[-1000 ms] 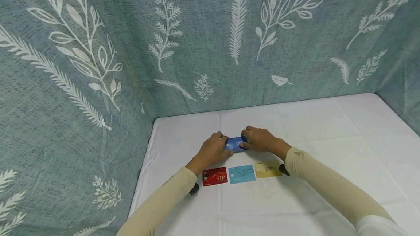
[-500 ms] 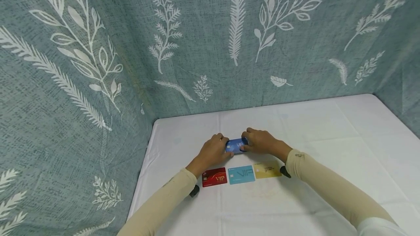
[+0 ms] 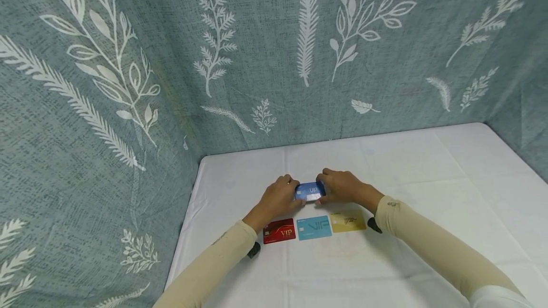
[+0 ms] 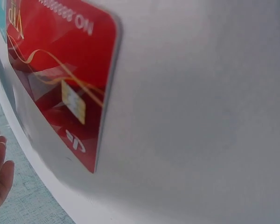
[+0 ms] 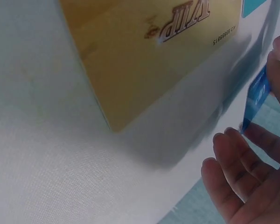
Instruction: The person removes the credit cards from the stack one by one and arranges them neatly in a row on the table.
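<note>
A blue VIP card (image 3: 310, 190) is held between both hands, above the white tablecloth. My left hand (image 3: 276, 199) pinches its left end between thumb and fingers. At the opposite end, my right hand (image 3: 343, 187) grips the edge the same way; in the right wrist view the blue card (image 5: 256, 97) spans between thumb and index finger, the other fingers loosely bent. Nearer me lie three cards in a row: a red VIP card (image 3: 279, 231), a light blue VIP card (image 3: 314, 228) and a gold VIP card (image 3: 348, 221). Fingers cover the blue card's ends.
White cloth (image 3: 411, 175) covers the table, and its back edge meets a grey-green leaf-patterned curtain (image 3: 274, 61). Dark wrist cameras sit beneath the wrists, close to the row's outer ends. The left forearm passes just left of the red card.
The right thumb has shifted from over the blue card's face down to its near lower edge, uncovering more of the card. A bright reflection now shows on it. The row has not moved.
</note>
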`<state>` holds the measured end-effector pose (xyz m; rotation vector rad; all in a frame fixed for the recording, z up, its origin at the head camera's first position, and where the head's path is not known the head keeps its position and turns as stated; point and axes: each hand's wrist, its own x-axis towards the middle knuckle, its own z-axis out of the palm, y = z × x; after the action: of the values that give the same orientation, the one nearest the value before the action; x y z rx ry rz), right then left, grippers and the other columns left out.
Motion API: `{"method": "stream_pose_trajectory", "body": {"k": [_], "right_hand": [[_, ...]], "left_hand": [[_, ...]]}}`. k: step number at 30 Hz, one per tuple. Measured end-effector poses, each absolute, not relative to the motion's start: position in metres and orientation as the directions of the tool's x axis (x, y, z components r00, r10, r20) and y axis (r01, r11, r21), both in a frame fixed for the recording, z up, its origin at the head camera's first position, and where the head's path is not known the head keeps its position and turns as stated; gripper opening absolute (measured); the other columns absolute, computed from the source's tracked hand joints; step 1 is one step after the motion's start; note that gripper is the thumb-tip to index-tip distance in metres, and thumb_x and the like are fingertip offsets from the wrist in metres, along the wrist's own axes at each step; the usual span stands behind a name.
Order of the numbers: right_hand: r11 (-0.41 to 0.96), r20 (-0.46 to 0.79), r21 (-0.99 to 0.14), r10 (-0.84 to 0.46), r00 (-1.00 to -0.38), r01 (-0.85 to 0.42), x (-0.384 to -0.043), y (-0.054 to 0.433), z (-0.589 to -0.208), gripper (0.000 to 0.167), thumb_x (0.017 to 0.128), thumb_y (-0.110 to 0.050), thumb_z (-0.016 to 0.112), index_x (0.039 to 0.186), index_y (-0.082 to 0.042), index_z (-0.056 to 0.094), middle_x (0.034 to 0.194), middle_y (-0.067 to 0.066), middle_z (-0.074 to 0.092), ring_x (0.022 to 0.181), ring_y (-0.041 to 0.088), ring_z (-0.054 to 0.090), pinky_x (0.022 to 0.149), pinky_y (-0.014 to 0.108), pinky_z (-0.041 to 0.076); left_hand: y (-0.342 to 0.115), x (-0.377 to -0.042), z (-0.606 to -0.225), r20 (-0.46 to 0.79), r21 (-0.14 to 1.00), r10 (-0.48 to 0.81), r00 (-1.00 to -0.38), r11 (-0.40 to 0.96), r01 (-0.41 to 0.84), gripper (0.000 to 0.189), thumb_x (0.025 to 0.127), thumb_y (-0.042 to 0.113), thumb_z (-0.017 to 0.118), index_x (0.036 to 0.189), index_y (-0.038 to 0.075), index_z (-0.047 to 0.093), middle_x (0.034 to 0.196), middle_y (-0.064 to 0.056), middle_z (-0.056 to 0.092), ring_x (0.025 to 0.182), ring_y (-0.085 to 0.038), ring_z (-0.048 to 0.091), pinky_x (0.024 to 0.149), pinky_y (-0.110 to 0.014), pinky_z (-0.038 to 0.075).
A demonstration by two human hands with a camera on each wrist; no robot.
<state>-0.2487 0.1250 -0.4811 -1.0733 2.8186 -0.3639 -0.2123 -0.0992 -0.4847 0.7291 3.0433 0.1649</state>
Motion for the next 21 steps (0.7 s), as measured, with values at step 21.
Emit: {"method": "stream_pose_trajectory", "body": {"k": [21], "right_hand": [[0.729, -0.036, -0.243, -0.666, -0.745, -0.640, -0.2437, 0.1260, -0.4793, 0.063, 0.081, -0.047, 0.081, 0.127, -0.006, 0.064, 0.109, 0.006, 0.065, 0.088, 0.015, 0.063, 0.083, 0.037, 0.057]], "left_hand": [[-0.0966, -0.2061, -0.4826, 0.035, 0.108, 0.460, -0.887, 0.881, 0.461, 0.058, 0.090, 0.046, 0.072, 0.131, 0.006, 0.064, 0.119, -0.010, 0.063, 0.103, -0.019, 0.060, 0.091, -0.034, 0.056]]}}
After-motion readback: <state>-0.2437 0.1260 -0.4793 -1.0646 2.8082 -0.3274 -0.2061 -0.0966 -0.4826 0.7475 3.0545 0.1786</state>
